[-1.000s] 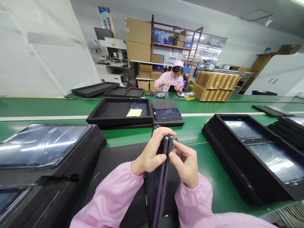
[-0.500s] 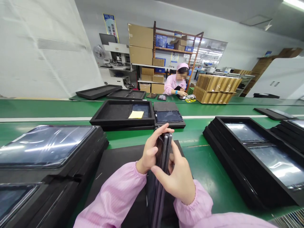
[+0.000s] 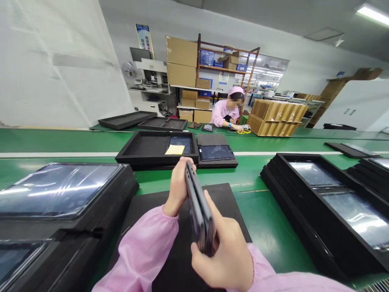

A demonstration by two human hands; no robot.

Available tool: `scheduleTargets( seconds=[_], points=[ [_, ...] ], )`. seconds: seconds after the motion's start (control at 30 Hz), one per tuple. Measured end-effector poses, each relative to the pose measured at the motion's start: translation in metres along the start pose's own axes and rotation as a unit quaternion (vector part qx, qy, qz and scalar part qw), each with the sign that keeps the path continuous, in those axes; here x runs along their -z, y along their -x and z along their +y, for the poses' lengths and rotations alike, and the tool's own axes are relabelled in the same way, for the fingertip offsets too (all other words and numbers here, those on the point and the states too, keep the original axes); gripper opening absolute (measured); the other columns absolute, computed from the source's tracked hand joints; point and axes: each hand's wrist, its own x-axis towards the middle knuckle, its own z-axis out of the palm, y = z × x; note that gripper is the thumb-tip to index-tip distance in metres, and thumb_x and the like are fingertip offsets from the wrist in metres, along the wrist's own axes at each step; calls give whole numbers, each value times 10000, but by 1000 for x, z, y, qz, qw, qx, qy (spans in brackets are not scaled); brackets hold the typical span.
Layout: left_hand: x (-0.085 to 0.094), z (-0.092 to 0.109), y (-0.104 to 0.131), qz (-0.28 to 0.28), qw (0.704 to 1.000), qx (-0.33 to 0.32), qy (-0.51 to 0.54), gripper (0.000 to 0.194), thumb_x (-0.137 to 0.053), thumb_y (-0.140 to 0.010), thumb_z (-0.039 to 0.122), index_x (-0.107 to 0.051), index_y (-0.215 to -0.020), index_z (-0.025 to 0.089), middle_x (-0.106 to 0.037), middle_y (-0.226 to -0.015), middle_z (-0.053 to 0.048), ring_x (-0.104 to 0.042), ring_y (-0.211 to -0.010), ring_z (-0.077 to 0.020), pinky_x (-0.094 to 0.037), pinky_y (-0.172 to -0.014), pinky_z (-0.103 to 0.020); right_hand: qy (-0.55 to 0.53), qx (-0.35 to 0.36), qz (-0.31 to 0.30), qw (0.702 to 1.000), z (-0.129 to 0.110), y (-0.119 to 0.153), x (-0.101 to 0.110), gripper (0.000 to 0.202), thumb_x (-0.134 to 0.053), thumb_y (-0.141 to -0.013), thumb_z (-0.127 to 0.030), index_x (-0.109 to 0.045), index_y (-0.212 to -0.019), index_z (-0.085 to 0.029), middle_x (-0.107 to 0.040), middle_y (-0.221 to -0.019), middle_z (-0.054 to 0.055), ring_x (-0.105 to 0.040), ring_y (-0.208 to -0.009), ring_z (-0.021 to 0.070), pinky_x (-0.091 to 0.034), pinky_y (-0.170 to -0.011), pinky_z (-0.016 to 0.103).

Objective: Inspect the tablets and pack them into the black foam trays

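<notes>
Two dark tablets (image 3: 198, 198), pressed face to face, stand on edge between my hands above a black mat (image 3: 170, 259). Round their far end, my left hand (image 3: 178, 182) is closed, with most of its fingers hidden behind the tablets. My right hand (image 3: 226, 251) grips the near end, thumb at the near corner and index finger along the right side. A narrow gap shows between the two tablets. Ahead of them lie a black foam tray (image 3: 142, 147) with a yellow note (image 3: 175, 149) and a tablet on a foam block (image 3: 216, 152).
Stacked black trays with a large film-covered screen (image 3: 63, 188) stand at left. Another tray stack (image 3: 291, 194) with two screens is at right. Across the green bench (image 3: 261, 219), a person in pink (image 3: 223, 111) works beside cardboard dividers (image 3: 276, 117).
The tablets have turned from upright to lying lengthwise, long edge up. My left hand has shifted left and closed round the far end; my right hand has moved lower, to the near end.
</notes>
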Motion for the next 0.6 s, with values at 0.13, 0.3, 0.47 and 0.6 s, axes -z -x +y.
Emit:
scheduleTargets(
  seconds=[0.13,0.3,0.47,0.6],
  points=[
    [7,10,-2,-10,996,-88,-7,516,-577,-792,717,-537,-654,222,-476,-522,31,-389,-459,-118,-319,-439,-261,53,15,-120,991,9,-3,0,873,-482,-680,-175,-359,-1535,-45,-633,-542,-24,-523,-385,181,-370,-431,285],
    [13,2,-14,18,995,-93,-22,560,-570,-773,755,-532,-627,216,-476,-518,30,-406,-457,-113,-332,-455,-262,37,-30,-176,983,15,-19,5,854,-495,-701,-178,-355,-1532,-40,-676,-621,1,-585,-467,187,-456,-538,276],
    [15,-2,-16,4,995,-101,-19,529,-554,-812,713,-536,-634,215,-480,-534,27,-405,-466,-113,-325,-466,-269,31,-43,-182,982,14,-17,2,866,-501,-707,-176,-329,-1548,-56,-635,-566,-27,-553,-440,179,-434,-524,269],
    [14,0,-14,3,995,-94,-8,505,-572,-802,690,-526,-630,218,-472,-524,30,-395,-460,-112,-322,-456,-266,30,-44,-187,981,11,-16,2,859,-512,-710,-170,-339,-1543,-55,-645,-585,-19,-578,-466,187,-455,-547,277]
  ],
)
